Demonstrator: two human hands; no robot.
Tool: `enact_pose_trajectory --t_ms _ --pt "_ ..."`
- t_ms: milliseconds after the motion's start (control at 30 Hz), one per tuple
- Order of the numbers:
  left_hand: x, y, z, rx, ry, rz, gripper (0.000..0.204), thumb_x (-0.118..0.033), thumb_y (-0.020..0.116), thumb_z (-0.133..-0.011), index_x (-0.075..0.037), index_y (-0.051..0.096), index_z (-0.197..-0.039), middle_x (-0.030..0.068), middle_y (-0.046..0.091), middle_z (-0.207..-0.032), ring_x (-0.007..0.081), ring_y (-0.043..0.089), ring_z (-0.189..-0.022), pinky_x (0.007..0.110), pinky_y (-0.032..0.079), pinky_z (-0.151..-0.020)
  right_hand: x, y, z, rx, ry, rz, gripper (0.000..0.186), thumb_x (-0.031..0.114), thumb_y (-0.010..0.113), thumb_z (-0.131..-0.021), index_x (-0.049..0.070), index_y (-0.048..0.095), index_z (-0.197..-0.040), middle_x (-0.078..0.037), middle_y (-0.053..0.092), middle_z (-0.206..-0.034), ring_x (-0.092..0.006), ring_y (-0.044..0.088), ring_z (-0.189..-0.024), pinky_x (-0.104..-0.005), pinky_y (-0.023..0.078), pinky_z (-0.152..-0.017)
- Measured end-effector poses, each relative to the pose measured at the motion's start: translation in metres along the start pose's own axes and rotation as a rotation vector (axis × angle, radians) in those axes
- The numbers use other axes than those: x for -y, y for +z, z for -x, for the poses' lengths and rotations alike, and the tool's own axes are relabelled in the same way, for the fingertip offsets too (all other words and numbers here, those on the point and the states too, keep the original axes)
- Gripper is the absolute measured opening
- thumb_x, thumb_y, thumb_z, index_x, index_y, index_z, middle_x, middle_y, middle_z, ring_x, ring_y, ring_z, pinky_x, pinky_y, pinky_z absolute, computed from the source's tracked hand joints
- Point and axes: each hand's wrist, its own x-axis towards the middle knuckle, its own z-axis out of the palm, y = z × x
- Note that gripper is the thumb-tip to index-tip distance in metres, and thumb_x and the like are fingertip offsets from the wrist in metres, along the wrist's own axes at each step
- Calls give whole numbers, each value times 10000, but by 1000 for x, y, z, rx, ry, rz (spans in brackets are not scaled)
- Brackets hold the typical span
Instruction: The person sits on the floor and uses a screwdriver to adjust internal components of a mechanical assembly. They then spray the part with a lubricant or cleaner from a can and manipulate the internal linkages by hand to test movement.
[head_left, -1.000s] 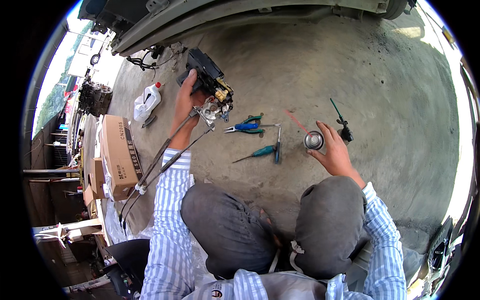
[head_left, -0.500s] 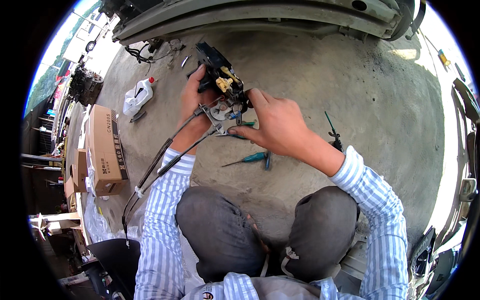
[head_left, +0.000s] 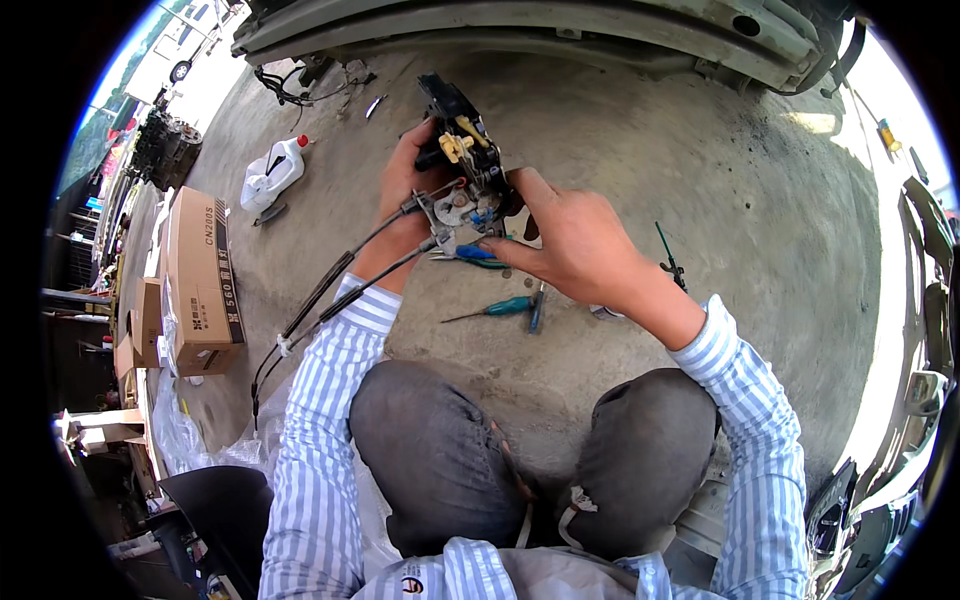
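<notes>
My left hand (head_left: pixel 405 185) is wrapped around a car door latch (head_left: pixel 468 150), a black housing with yellow plastic parts and a metal plate. Two black cables (head_left: pixel 338 285) trail from its lower end toward my left forearm. At the latch's lower right side, my right hand (head_left: pixel 580 240) grips its edge with thumb and forefinger; what the fingertips press on is partly hidden. On the floor below the latch lie pliers (head_left: pixel 478 255) with blue and green handles. Nearer my knees are a teal-handled screwdriver (head_left: pixel 508 306) and a second tool with a blue handle (head_left: pixel 537 312).
A metal car beam (head_left: pixel 540 35) spans the far side. To the left stand a white jug with a red cap (head_left: pixel 272 175) and a cardboard box (head_left: pixel 200 285). Right of my right wrist lies a thin green-tipped tool (head_left: pixel 670 255). Plastic wrap (head_left: pixel 180 430) lies at lower left.
Both hands and the latch have shifted slightly to the right in the picture. The latch is turned a little, and my right fingers remain at its lower side.
</notes>
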Motion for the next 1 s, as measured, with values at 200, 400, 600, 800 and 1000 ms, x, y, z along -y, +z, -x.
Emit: enact_pose_trajectory --t_ms 200,400,600,800,1000 --pt "3 -2 -2 -86 6 -57 469 -425 434 -991 -10 601 -1131 186 676 -985 304 672 -909 440 553 -851 1 -9 0 68 5 45 637 458 805 -754 -3 541 -1105 -177 670 -791 -359 669 -720 -425 512 -627" --pt "8 6 -1 -67 -56 -99 471 -416 382 -1006 -11 602 -1101 173 677 -980 297 667 -909 435 544 -857 -4 -11 4 11 16 -21 708 501 861 -650 4 552 -1048 -173 672 -823 -326 683 -720 -402 525 -637" --pt "10 12 0 -72 -80 -89 451 -401 381 -1008 -22 613 -1086 157 681 -982 282 667 -920 429 544 -858 2 -9 3 75 155 20 738 539 863 -624 1 558 -1027 -182 675 -843 -327 687 -732 -401 529 -646" --pt "10 16 5 -112 -36 -216 494 -481 541 -938 -57 615 -1180 130 668 -1074 250 647 -933 395 515 -860 2 -15 5 81 111 42 704 516 841 -686 -8 565 -1067 -193 681 -869 -334 694 -750 -391 535 -647" --pt "17 15 2 -146 -82 -209 459 -445 556 -943 -50 615 -1170 131 677 -1039 228 652 -889 365 512 -823 -17 -16 9 52 137 -233 552 455 788 -777 -6 580 -998 -187 633 -722 -362 653 -672 -441 503 -606"
